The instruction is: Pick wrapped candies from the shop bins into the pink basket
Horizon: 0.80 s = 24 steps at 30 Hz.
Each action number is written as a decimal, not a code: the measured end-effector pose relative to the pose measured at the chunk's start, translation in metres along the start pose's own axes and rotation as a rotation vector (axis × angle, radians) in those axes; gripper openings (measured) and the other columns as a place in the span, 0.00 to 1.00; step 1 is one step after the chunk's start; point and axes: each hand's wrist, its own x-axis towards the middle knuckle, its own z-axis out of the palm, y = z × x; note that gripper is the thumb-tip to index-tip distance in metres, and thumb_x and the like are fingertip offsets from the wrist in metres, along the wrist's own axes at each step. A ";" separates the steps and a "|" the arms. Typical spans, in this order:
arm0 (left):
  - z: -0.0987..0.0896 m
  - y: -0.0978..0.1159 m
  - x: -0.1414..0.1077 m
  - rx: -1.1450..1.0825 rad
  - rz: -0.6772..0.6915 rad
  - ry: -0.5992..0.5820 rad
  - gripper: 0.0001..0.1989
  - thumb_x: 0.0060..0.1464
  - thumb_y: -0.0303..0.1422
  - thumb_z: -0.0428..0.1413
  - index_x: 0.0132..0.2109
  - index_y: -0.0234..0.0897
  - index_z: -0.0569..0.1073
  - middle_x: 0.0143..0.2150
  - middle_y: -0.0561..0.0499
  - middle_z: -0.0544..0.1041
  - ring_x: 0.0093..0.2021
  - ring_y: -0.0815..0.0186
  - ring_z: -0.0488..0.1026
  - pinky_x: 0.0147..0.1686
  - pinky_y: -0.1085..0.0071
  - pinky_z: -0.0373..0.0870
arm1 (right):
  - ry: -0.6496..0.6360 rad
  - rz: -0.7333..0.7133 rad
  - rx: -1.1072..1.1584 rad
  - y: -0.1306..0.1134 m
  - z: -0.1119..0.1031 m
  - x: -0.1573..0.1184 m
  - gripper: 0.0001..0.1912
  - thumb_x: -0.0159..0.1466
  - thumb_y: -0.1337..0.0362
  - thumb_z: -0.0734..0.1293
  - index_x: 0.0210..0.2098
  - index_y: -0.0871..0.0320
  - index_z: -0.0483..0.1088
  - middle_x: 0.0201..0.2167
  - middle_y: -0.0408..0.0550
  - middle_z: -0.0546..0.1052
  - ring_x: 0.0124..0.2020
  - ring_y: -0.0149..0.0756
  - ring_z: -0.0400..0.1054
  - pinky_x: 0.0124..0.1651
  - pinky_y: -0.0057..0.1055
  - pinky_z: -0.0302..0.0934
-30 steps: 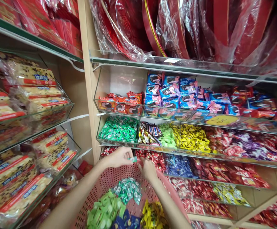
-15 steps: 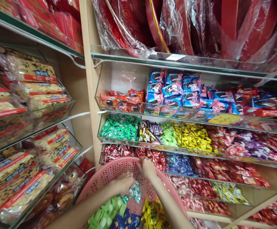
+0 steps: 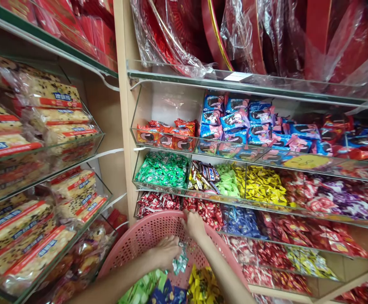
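A pink perforated basket stands at the bottom centre. Its far rim is gripped by my right hand, the fingers curled over the edge. Inside the basket, my left hand is beside teal foil-wrapped candies; its fingertips are too unclear to tell whether they hold any. Nearer to me in the basket lie light green packets, dark blue packets and yellow packets.
Ahead, glass-fronted shelves hold green candies, yellow candies and blue-pink packs. Packaged crackers fill the left shelves. Plastic-wrapped red items sit above.
The view has shifted slightly, so the shelves appear a little farther right. My left hand stays low in the basket by the teal candies, while my right hand keeps hold of the rim.
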 end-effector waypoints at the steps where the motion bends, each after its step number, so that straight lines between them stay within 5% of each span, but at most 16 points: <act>1: 0.000 -0.001 0.000 -0.013 0.004 0.009 0.15 0.43 0.34 0.63 0.40 0.39 0.72 0.49 0.47 0.66 0.52 0.55 0.63 0.50 0.62 0.62 | -0.003 0.003 0.002 0.000 0.000 0.000 0.19 0.62 0.63 0.59 0.51 0.58 0.67 0.47 0.56 0.72 0.50 0.45 0.65 0.49 0.35 0.55; 6: -0.030 -0.006 -0.004 -0.156 0.029 0.153 0.14 0.44 0.34 0.61 0.41 0.39 0.72 0.46 0.49 0.67 0.49 0.58 0.65 0.46 0.67 0.63 | 0.009 0.012 0.019 0.001 -0.001 0.000 0.19 0.62 0.63 0.58 0.51 0.58 0.67 0.47 0.56 0.73 0.49 0.45 0.65 0.50 0.36 0.55; 12: -0.114 -0.016 -0.020 -0.282 0.180 0.570 0.06 0.54 0.33 0.52 0.33 0.36 0.73 0.37 0.52 0.67 0.37 0.68 0.66 0.38 0.73 0.62 | 0.042 0.033 0.024 0.006 -0.008 -0.003 0.20 0.62 0.63 0.58 0.53 0.58 0.67 0.47 0.56 0.73 0.50 0.45 0.65 0.50 0.34 0.55; 17: -0.175 -0.058 -0.017 -0.212 0.134 0.925 0.10 0.57 0.33 0.50 0.34 0.36 0.74 0.36 0.51 0.70 0.37 0.67 0.68 0.39 0.72 0.63 | 0.043 0.060 0.003 0.008 -0.009 -0.005 0.19 0.62 0.64 0.59 0.52 0.58 0.67 0.47 0.55 0.73 0.49 0.44 0.66 0.48 0.34 0.56; 24: -0.203 -0.108 -0.002 0.146 -0.113 0.788 0.14 0.52 0.25 0.50 0.43 0.41 0.74 0.45 0.51 0.73 0.46 0.61 0.67 0.47 0.67 0.63 | 0.055 0.064 0.010 0.012 -0.008 -0.005 0.19 0.62 0.64 0.59 0.51 0.58 0.68 0.47 0.55 0.73 0.48 0.43 0.66 0.49 0.33 0.56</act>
